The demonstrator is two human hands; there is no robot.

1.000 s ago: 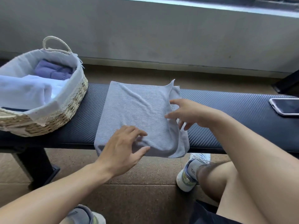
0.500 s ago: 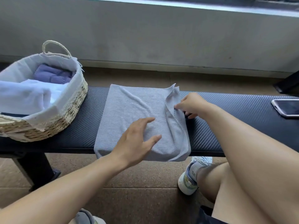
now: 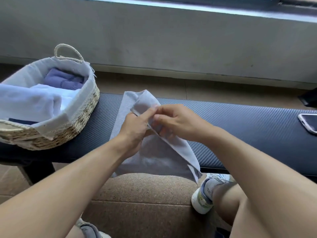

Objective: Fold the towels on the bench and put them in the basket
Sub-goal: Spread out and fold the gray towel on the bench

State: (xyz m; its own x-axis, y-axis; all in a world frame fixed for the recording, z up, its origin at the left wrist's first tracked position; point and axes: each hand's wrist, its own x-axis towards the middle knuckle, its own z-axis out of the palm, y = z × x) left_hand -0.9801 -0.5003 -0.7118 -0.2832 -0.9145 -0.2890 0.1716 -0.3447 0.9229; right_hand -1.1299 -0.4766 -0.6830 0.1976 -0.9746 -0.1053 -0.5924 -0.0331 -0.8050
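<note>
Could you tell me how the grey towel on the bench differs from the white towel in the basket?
The grey towel lies on the bench, gripped by both the left hand and right hand; the white towel sits untouched in the basket. The grey one is half folded, the white one bundled. Both are plain cloth.

One grey towel point(image 3: 159, 157), one basket point(image 3: 85, 110), one phone point(image 3: 308, 122), two hands, two shoes.

A phone point(image 3: 308, 122) lies at right; a sneaker point(image 3: 205, 194) rests on the floor point(image 3: 145, 191).
</note>
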